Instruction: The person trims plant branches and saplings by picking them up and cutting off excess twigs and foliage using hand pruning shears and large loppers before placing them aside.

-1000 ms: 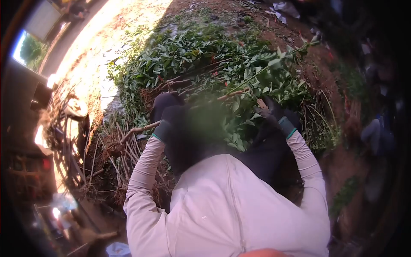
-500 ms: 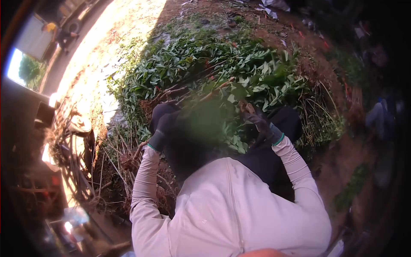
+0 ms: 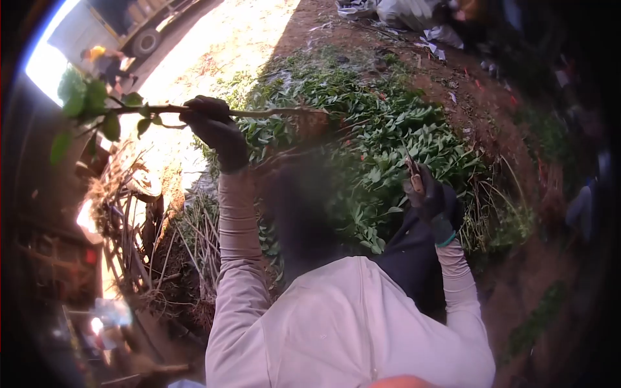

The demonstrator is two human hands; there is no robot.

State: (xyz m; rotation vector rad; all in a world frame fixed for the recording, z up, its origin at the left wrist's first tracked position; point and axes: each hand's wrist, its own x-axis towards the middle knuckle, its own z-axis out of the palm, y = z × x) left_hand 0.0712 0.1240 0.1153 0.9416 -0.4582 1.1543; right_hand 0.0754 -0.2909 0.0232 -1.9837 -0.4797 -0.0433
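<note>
In a dark glove, my left hand is raised at the left, closed around the stem of a leafy sapling. Its green leaves stick out to the left, and a brownish, blurred root end points right. My right hand, also gloved, is closed low over my right leg on a small bladed tool with a brown handle and a thin tip pointing up; its exact kind is hard to make out. In front of my legs spreads a wide heap of cut leafy branches.
Bare stems with roots lie left of my legs. A tangle of rooted sticks stands farther left. Beyond are a person and a vehicle wheel. White bags lie at the back, and thin stalks at the right.
My left hand has risen from near my knee to the upper left and now holds the sapling out sideways. My right hand has shifted slightly right, with the tool's tip now showing.
</note>
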